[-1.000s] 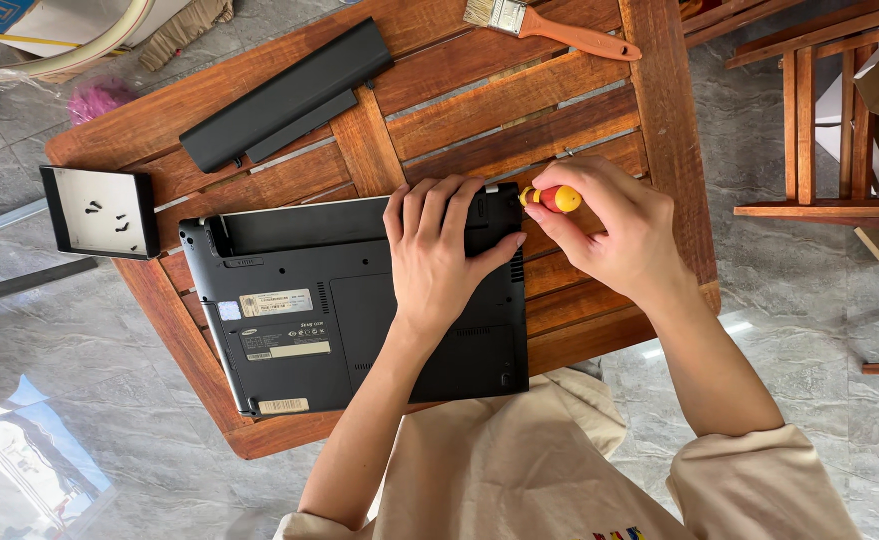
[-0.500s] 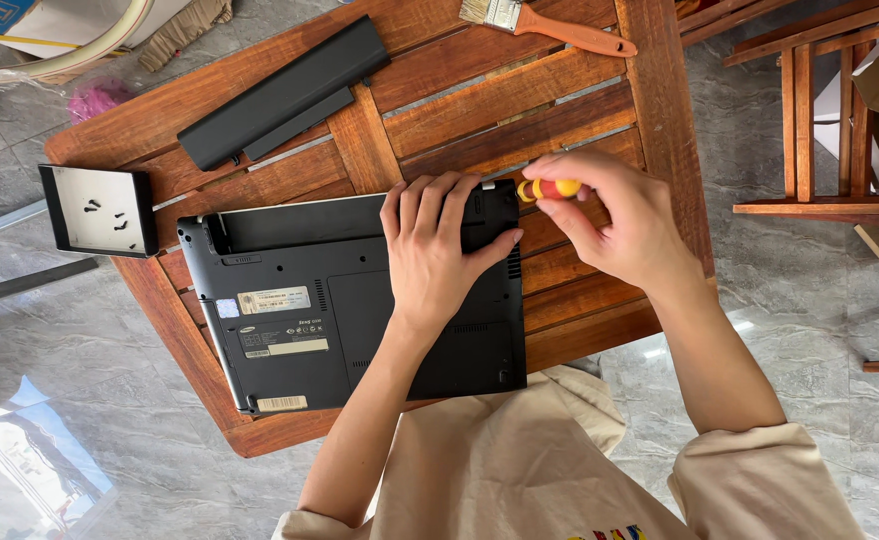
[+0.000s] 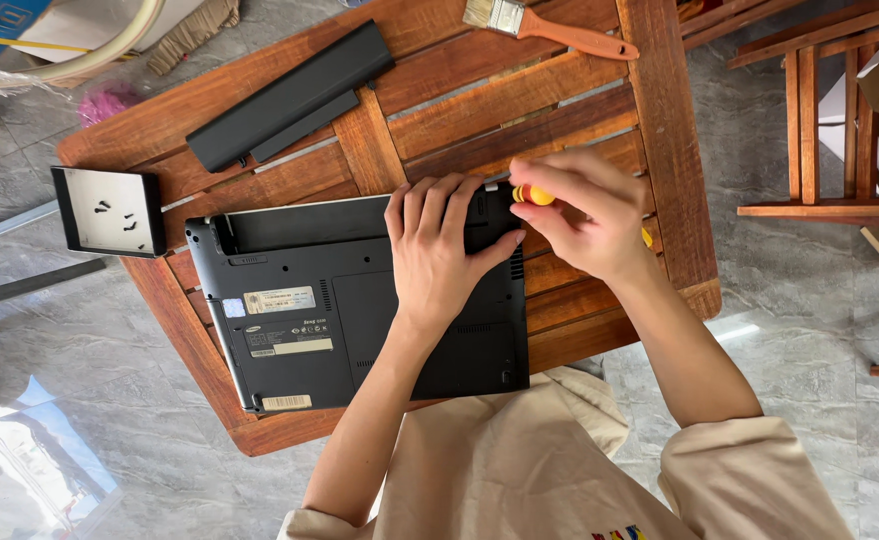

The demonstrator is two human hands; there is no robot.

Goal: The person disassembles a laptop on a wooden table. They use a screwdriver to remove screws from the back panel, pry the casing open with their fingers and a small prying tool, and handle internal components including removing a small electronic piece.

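Note:
A black laptop (image 3: 329, 310) lies upside down on a wooden slatted table (image 3: 599, 120), its battery bay empty. My left hand (image 3: 444, 250) presses flat on the laptop's underside near its far right corner. My right hand (image 3: 584, 205) grips a small yellow-handled screwdriver (image 3: 534, 195), held upright over that far right corner. The screwdriver's tip is hidden by my fingers.
A long black battery (image 3: 294, 95) lies on the table beyond the laptop. A small black tray (image 3: 109, 210) with several dark screws sits at the table's left edge. A paintbrush (image 3: 549, 30) with an orange handle lies at the far side. Wooden furniture (image 3: 829, 130) stands on the right.
My right hand with the screwdriver has shifted slightly left and toward the far edge of the laptop corner. The left hand has stayed on the laptop.

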